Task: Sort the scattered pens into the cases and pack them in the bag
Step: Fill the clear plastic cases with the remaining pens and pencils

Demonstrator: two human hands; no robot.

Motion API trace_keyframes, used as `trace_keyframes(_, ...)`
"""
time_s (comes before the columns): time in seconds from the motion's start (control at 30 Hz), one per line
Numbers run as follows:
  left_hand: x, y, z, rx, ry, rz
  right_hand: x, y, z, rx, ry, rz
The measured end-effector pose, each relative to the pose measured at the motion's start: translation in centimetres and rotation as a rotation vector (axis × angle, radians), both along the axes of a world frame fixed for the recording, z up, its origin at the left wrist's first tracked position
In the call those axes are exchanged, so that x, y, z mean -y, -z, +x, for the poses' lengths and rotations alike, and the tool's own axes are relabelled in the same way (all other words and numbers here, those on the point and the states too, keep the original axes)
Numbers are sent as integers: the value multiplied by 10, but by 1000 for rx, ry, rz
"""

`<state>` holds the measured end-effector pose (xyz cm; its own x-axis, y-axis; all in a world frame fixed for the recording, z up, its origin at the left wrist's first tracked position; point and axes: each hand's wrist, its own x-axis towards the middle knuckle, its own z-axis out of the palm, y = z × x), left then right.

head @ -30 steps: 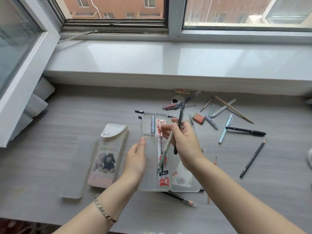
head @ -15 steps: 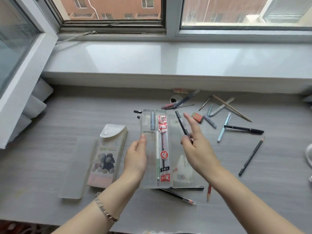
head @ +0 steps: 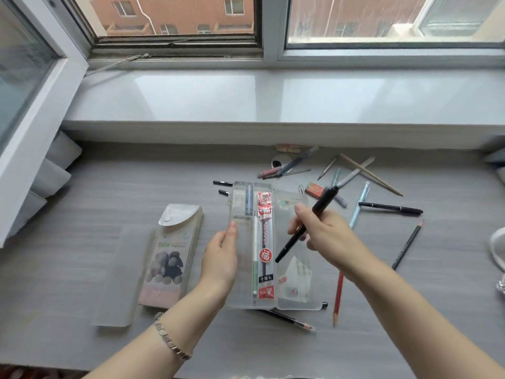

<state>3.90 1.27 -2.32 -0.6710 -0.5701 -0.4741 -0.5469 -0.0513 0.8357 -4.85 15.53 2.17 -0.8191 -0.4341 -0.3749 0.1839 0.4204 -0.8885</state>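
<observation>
Right hand (head: 328, 236) now holds black pen (head: 323, 203), fingers (head: 300, 212) hiding midsection.

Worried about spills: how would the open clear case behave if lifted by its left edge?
Probably stiff and light: the case looks like thin hard plastic. Its lid lies hinged open, so it may swing. The loose pen inside could slide out.

A home desk (head: 109, 187) under a window (head: 175, 20) facing brick flats (head: 191, 12).
</observation>
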Motion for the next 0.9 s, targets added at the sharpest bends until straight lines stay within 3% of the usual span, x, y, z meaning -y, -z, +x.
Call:
trace_keyframes(0.13,-5,1,-2,-33,1,29,11,12,14,-92,4,-19)
trace_keyframes(0.4,-9,4,-7,-33,25,63,9,31,23,-567,-257,367)
trace_keyframes(0.63,-11,2,-12,-20,41,105,3,48,11,-757,-285,294)
trace_keyframes(0.73,-5,8,-18,8,63,97,1,62,-36,-683,-30,239)
trace_keyframes(0.8,-1,11,-22,31,72,69,-1,80,-80,-622,87,410)
trace_keyframes(0.9,6,15,-25,60,81,50,-1,109,-124,-530,-37,681)
